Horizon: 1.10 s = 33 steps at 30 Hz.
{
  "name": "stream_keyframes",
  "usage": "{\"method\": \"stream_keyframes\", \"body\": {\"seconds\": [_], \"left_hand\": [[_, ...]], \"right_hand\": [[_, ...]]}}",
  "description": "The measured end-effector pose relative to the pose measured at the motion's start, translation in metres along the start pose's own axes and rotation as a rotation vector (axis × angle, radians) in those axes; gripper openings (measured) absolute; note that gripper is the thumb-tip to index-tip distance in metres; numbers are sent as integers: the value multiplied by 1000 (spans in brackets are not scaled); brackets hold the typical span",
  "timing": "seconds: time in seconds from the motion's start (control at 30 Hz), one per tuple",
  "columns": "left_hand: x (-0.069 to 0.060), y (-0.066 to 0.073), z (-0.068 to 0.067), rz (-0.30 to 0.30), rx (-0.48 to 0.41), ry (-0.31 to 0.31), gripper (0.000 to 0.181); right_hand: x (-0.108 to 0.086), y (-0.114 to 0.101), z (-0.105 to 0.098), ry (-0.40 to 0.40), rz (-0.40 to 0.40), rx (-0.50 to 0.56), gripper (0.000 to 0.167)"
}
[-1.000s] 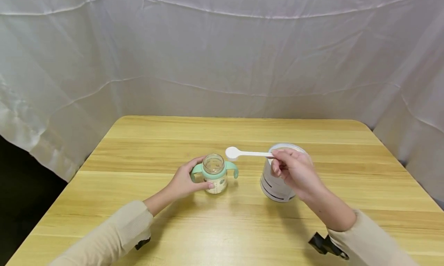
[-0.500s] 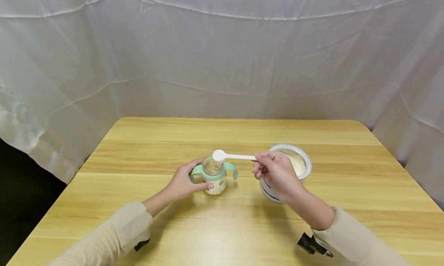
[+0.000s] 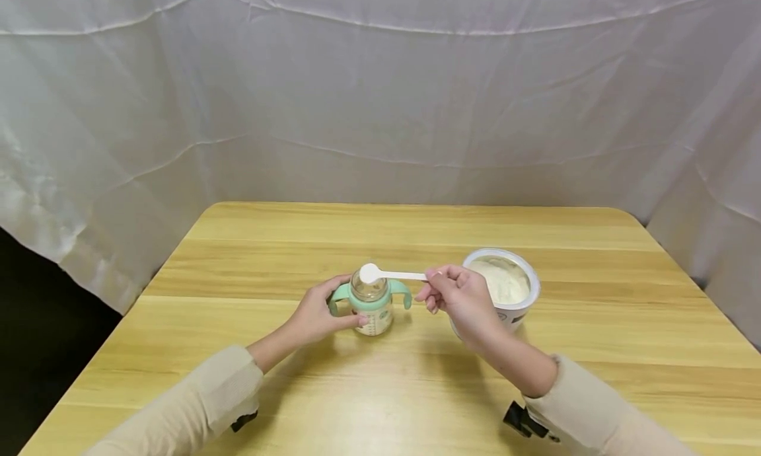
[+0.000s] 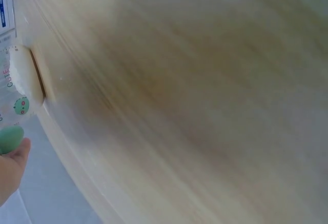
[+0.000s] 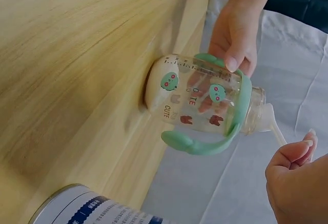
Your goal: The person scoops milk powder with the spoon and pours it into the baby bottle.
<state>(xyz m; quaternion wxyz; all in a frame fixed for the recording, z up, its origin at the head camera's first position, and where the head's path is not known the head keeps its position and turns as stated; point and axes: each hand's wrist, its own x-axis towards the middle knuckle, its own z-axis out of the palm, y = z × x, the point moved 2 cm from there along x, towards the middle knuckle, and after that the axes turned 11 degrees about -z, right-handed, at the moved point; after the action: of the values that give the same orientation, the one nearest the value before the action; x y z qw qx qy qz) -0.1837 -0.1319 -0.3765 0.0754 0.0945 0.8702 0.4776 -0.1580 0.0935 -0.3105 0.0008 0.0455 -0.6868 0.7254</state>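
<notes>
A clear baby bottle (image 3: 374,320) with a green collar and two green handles stands upright on the table, pale powder in its bottom. My left hand (image 3: 321,314) holds it from the left, around one handle, thumb on the bottle's front. Between thumb and fingers, my right hand (image 3: 464,304) pinches the handle of a white measuring scoop (image 3: 404,276). The scoop's bowl, with white powder in it, is at the bottle's open mouth; the right wrist view shows the scoop (image 5: 277,129) right against the neck. Whether the two touch is unclear.
An open can (image 3: 528,296) of pale powder stands right of the bottle, partly hidden behind my right hand. The wooden table (image 3: 368,396) ends at rounded far corners, with a pale curtain (image 3: 380,99) hanging behind it.
My right hand has moved left and slightly down, bringing the scoop from beside the bottle to over its mouth. The can's opening has come into view. My left hand stays in place.
</notes>
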Motion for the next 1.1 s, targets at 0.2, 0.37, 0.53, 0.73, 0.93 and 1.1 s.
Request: {"method": "stream_keyframes", "body": {"seconds": [0.2, 0.37, 0.53, 0.73, 0.93, 1.1], "left_hand": [[1, 1, 0, 7, 12, 11, 70], [2, 1, 0, 15, 18, 9, 68], [1, 2, -1, 1, 4, 4, 68], [0, 2, -2, -17, -6, -2, 69], [0, 2, -2, -16, -1, 2, 69], [0, 2, -2, -10, -5, 6, 69]], "right_hand": [[-1, 2, 0, -3, -21, -47, 17], [-2, 3, -1, -21, -48, -83, 18], [-2, 5, -2, -34, -103, -161, 19], [-5, 5, -2, -82, -275, -329, 15], [-10, 4, -2, -164, -569, -568, 8], [-14, 2, -1, -234, -872, -733, 4]]}}
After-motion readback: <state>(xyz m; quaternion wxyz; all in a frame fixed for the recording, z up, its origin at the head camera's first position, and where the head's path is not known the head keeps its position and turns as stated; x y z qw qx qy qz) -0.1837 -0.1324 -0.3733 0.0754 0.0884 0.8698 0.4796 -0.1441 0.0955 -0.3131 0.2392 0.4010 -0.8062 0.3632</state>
